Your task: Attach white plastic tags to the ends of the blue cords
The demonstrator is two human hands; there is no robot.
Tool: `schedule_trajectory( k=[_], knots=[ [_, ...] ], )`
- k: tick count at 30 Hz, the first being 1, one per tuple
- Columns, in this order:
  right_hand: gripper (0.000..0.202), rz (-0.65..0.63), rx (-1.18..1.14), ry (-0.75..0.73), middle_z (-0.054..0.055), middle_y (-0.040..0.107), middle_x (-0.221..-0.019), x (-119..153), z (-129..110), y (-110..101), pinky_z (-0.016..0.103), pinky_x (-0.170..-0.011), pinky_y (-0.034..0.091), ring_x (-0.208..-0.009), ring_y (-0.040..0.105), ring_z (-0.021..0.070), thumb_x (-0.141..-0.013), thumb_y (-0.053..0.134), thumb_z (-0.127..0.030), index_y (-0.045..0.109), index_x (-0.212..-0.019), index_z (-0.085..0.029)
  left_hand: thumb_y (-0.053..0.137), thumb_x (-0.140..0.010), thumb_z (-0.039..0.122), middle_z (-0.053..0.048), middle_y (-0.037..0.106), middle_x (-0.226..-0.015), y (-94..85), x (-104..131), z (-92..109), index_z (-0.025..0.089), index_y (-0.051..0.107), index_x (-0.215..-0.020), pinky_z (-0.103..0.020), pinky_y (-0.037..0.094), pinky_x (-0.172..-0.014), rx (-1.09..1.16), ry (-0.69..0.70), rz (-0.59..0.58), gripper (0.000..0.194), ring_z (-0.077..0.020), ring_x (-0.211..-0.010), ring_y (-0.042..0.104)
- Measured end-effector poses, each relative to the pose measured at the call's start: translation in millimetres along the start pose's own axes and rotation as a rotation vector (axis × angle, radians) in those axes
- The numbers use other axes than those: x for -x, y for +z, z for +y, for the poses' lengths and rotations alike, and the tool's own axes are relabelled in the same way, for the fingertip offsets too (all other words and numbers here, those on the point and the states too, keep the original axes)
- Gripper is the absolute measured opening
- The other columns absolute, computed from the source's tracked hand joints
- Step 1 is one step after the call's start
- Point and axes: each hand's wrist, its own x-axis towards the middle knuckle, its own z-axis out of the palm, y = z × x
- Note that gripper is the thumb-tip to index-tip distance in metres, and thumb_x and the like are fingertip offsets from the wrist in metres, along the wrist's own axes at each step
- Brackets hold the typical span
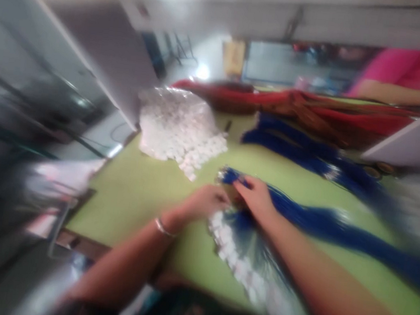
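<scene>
My right hand is closed, thumb and fingers pinching near the end of a long bundle of blue wires. Small pale, shiny tips stick out at that end. Just left of it, my left hand has its fingers curled together; blur hides what they hold. Below both hands, a row of small white pieces, perhaps connectors, runs toward me, with thin whitish strands beside it under my right forearm. A bracelet circles my left wrist.
On the green tabletop lies a clear bag with many small white pieces spilling out. More blue wire bundles and red-brown bundles lie behind. Upright panels flank the table. A person in a pink sleeve is across, at right.
</scene>
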Motion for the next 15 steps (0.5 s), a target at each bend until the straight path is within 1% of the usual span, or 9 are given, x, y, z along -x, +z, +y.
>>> schedule_trajectory(
  k=[2, 3, 4, 5, 7, 8, 9, 11, 15],
  knots=[
    [0.022, -0.028, -0.084, 0.071, -0.003, 0.053, -0.051, 0, -1, 0, 0.023, -0.045, 0.038, -0.046, 0.049, 0.0116, -0.07, 0.061, -0.039, 0.058, -0.066, -0.018, 0.063, -0.072, 0.023, -0.003, 0.07, -0.068, -7.7, 4, 6, 0.02, 0.073, -0.067, -0.025, 0.046, -0.06, -0.125, 0.096, -0.2, 0.011, -0.0147, -0.061, 0.059],
    [0.022, -0.049, -0.111, 0.083, -0.004, 0.055, -0.052, 0, -1, 1, 0.024, -0.045, 0.039, -0.045, 0.049, 0.0116, -0.069, 0.063, -0.039, 0.061, -0.072, -0.018, 0.062, -0.074, 0.023, -0.004, 0.07, -0.069, -13.7, 5, 7, 0.021, 0.073, -0.069, -0.026, 0.047, -0.063, -0.167, 0.131, -0.213, 0.013, -0.0153, -0.062, 0.059],
    [0.024, -0.065, -0.129, 0.076, -0.004, 0.057, -0.053, 1, -1, 1, 0.024, -0.046, 0.039, -0.044, 0.049, 0.0114, -0.068, 0.064, -0.039, 0.063, -0.078, -0.018, 0.06, -0.076, 0.025, -0.004, 0.07, -0.072, -20.9, 4, 7, 0.021, 0.073, -0.071, -0.027, 0.047, -0.066, -0.21, 0.146, -0.135, 0.015, -0.0163, -0.066, 0.06],
    [0.027, -0.074, -0.14, 0.058, -0.003, 0.059, -0.055, 2, -1, 2, 0.024, -0.046, 0.039, -0.044, 0.049, 0.011, -0.067, 0.065, -0.038, 0.064, -0.084, -0.017, 0.057, -0.079, 0.026, -0.005, 0.07, -0.077, -29.0, 1, 4, 0.02, 0.073, -0.075, -0.029, 0.047, -0.071, -0.272, 0.143, 0.013, 0.018, -0.0178, -0.071, 0.06],
    [0.028, -0.082, -0.129, 0.016, -0.002, 0.061, -0.059, 3, 0, 3, 0.023, -0.045, 0.038, -0.045, 0.048, 0.0102, -0.069, 0.063, -0.037, 0.065, -0.087, -0.017, 0.051, -0.084, 0.026, -0.008, 0.069, -0.087, -45.3, -6, -6, 0.019, 0.073, -0.084, -0.035, 0.046, -0.081, -0.46, 0.1, 0.381, 0.023, -0.0211, -0.083, 0.059],
    [0.025, -0.089, -0.103, -0.007, -0.001, 0.062, -0.06, 4, 0, 3, 0.022, -0.046, 0.038, -0.046, 0.048, 0.0099, -0.071, 0.062, -0.037, 0.066, -0.085, -0.017, 0.048, -0.085, 0.024, -0.01, 0.067, -0.092, -52.1, -11, -11, 0.018, 0.072, -0.088, -0.037, 0.044, -0.085, -0.575, 0.081, 0.474, 0.025, -0.0228, -0.089, 0.058],
    [0.022, -0.091, -0.065, -0.034, -0.001, 0.062, -0.061, 4, 0, 3, 0.022, -0.047, 0.039, -0.048, 0.049, 0.0099, -0.072, 0.061, -0.037, 0.066, -0.08, -0.016, 0.047, -0.085, 0.022, -0.011, 0.066, -0.096, -57.5, -16, -17, 0.017, 0.072, -0.091, -0.039, 0.043, -0.088, -0.683, 0.061, 0.504, 0.026, -0.024, -0.093, 0.056],
    [0.02, -0.072, 0.024, -0.091, 0.0, 0.064, -0.064, 4, 0, 2, 0.022, -0.052, 0.041, -0.054, 0.052, 0.0108, -0.073, 0.061, -0.036, 0.066, -0.073, -0.016, 0.045, -0.085, 0.018, -0.012, 0.063, -0.096, -63.4, -23, -26, 0.016, 0.072, -0.09, -0.039, 0.043, -0.087, -0.856, 0.024, 0.455, 0.027, -0.0257, -0.096, 0.054],
    [0.023, -0.027, 0.15, -0.162, 0.002, 0.067, -0.07, 5, 1, 3, 0.024, -0.059, 0.044, -0.064, 0.057, 0.0147, -0.075, 0.059, -0.036, 0.069, -0.074, -0.016, 0.044, -0.084, 0.017, -0.013, 0.061, -0.091, -63.2, -29, -31, 0.016, 0.072, -0.086, -0.038, 0.044, -0.083, -0.972, -0.027, 0.403, 0.027, -0.0259, -0.094, 0.053]
  ],
)
